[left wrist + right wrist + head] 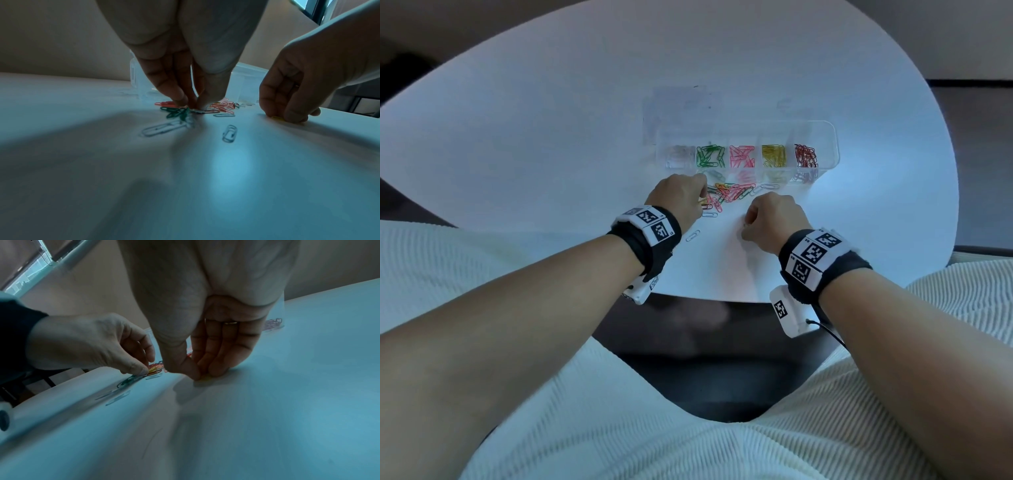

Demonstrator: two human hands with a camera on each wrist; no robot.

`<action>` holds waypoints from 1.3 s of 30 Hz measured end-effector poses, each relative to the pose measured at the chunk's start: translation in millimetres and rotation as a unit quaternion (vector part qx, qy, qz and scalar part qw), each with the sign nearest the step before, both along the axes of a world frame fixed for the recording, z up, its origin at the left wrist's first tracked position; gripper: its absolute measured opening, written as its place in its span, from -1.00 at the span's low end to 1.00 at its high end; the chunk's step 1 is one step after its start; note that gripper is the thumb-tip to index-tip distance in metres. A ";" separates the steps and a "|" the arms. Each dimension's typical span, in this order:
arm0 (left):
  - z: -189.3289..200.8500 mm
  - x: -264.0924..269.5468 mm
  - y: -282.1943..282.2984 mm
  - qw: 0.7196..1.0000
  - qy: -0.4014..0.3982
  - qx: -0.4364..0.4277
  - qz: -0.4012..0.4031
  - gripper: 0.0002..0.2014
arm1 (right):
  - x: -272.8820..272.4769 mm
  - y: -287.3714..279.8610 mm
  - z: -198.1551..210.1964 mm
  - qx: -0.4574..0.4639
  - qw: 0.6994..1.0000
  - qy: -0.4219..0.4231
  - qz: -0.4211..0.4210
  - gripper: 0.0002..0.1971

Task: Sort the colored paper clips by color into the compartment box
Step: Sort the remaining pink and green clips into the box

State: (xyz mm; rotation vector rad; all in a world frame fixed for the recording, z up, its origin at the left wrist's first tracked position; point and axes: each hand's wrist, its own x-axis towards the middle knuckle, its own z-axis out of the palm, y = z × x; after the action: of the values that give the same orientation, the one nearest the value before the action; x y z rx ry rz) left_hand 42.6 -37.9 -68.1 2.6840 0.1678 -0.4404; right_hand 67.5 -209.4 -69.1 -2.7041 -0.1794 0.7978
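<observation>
One white table, beige walls

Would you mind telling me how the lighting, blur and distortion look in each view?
Head view: wide-angle bends the table rim, glare washes the compartment box. Left wrist view: foreground blurred, left hand casts shadows. Right wrist view: bluish cast, right hand shadowed.

Looks like an office or meeting room. A round white table sits under the hands, plain beige walls beyond them, and a metal-framed window up past the left hand.
</observation>
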 end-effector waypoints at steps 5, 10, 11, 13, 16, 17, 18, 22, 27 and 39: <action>1.5 -2.9 0.6 1.000 -0.003 -0.008 0.006 -0.77 | -1.1 1.5 2.5 -0.001 1.000 0.003 0.016 -0.86; -1.1 -5.6 -0.1 1.000 -0.001 0.001 0.001 -0.75 | -2.1 2.5 3.6 -0.006 0.999 0.007 0.041 -0.88; -0.2 -4.9 1.0 1.000 -0.005 -0.002 0.005 -0.76 | -2.7 2.8 2.6 -0.005 0.999 0.007 0.044 -0.88; 6.1 -4.9 2.9 0.999 -0.007 -0.014 0.033 -0.82 | -3.4 3.2 1.3 -0.004 0.999 0.004 0.050 -0.85; 10.8 -4.7 8.5 0.994 -0.002 -0.041 0.105 -0.81 | 0.8 1.0 1.1 0.034 0.999 0.011 0.035 -0.77; 12.5 -4.0 11.4 0.990 0.000 -0.052 0.134 -0.77 | 3.0 -0.6 1.4 0.072 0.997 0.020 0.008 -0.78; 15.4 -3.3 14.5 0.986 0.011 -0.056 0.158 -0.72 | 4.9 -2.4 2.6 0.122 0.991 0.036 -0.037 -0.81; 23.0 -5.1 18.6 0.977 0.085 -0.044 0.191 -0.61 | 11.5 -6.9 7.6 0.352 0.886 0.152 -0.260 -0.79; 13.5 -0.3 25.1 0.968 0.078 -0.083 0.225 -0.65 | 13.7 6.0 14.6 0.444 0.813 0.213 -0.310 -0.70; 7.2 -12.6 18.2 0.997 0.041 0.029 0.055 -0.74 | 5.0 17.6 -5.6 0.112 0.993 -0.046 -0.007 -0.59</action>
State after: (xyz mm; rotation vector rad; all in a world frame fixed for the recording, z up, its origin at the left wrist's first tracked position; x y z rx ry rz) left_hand 30.1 -19.7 -60.9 2.6989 0.3549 -0.5177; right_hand 72.5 -191.8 -74.7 -2.5282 -0.2555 0.6099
